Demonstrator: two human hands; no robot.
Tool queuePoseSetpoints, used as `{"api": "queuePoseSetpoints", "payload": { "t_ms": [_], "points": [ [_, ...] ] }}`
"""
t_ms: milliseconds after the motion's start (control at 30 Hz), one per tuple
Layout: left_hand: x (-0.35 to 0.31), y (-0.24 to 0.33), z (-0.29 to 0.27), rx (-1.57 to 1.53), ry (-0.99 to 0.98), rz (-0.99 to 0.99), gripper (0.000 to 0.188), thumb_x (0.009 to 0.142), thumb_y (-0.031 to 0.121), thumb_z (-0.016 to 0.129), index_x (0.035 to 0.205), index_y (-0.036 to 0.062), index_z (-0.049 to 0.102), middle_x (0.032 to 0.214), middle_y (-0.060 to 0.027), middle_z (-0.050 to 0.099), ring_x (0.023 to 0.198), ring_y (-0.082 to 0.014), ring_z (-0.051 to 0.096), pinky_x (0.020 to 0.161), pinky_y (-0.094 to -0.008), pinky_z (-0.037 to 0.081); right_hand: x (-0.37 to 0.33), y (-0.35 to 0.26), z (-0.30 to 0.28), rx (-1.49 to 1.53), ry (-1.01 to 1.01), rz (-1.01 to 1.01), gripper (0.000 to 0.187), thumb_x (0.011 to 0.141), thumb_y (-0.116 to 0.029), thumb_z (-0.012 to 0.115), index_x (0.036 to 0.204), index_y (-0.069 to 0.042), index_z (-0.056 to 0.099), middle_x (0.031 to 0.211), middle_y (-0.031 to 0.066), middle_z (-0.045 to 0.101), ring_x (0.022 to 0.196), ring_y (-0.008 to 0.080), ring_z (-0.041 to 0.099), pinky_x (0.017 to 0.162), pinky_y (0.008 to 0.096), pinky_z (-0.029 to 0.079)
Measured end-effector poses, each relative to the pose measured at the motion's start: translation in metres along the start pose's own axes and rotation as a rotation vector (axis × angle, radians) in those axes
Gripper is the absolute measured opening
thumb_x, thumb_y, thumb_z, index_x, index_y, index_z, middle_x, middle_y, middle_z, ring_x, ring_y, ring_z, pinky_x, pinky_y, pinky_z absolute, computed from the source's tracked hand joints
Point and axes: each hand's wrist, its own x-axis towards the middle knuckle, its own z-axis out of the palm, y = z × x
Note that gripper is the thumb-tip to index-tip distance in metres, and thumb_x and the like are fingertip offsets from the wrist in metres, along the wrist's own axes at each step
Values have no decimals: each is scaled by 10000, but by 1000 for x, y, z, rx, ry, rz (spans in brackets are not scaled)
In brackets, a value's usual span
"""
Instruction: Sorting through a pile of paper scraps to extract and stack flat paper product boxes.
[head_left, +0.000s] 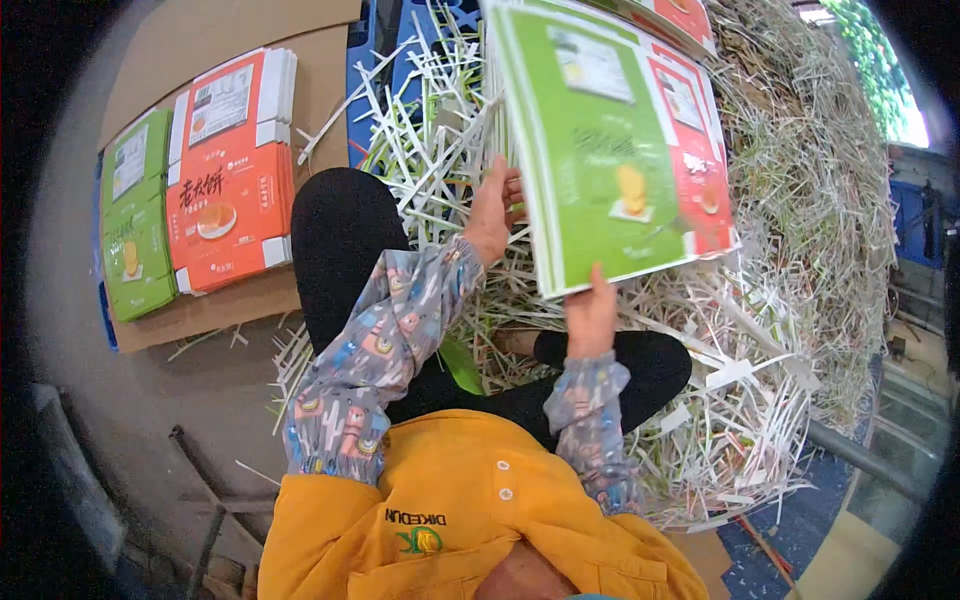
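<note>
In front of me is a stack of printed card sheets [607, 170], green on the left part and red on the right, tilted up above the paper scraps. My left hand [490, 213] is at the stack's left edge, its fingers curled against that side. At the lower edge, my right hand [592, 315] grips the sheets with a digit over the front face; its other fingers are hidden beneath. Thin white and green paper strips [425, 130] lie around and under the stack.
Two piles stand at left on brown cardboard [210, 312]: green printed cards [138, 215] and red printed cards [235, 195]. A tall heap of shredded strips [810, 190] fills the right side. More red cards [685, 18] lie at the far edge. My crossed legs [350, 220] are below.
</note>
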Motion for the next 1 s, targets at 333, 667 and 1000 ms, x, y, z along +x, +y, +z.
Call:
{"api": "queuePoseSetpoints", "payload": {
  "t_ms": [333, 667, 1000],
  "points": [
    [6, -61, -14, 253, 134, 259, 285, 719, 63, 593, 977, -34, 519, 867, -89, 593, 726, -154, 561, 630, -281, 443, -10, 67, 13, -16, 489, 12, 289, 892, -157, 375, 1152, -31, 382, 1104, 106, 480, 991, 260, 488, 823, 382, 411],
    [-15, -18, -28, 220, 39, 167, 242, 783, -6, 491, 1023, -38, 478, 945, -118, 560, 801, -190, 559, 666, -305, 468, -10, 41, -30, 63, 118, 102, 234, 875, -201, 415, 1077, -83, 414, 996, 62, 521, 841, 196, 549, 675, 350, 481],
    [-8, -38, -40, 214, 35, 193, 244, 798, 24, 466, 1029, -57, 453, 943, -125, 549, 821, -221, 551, 711, -338, 471, -2, 57, -13, 142, 248, -40, 275, 872, -169, 405, 1118, -57, 350, 1076, 96, 453, 946, 212, 481, 786, 360, 420]
  ]
}}
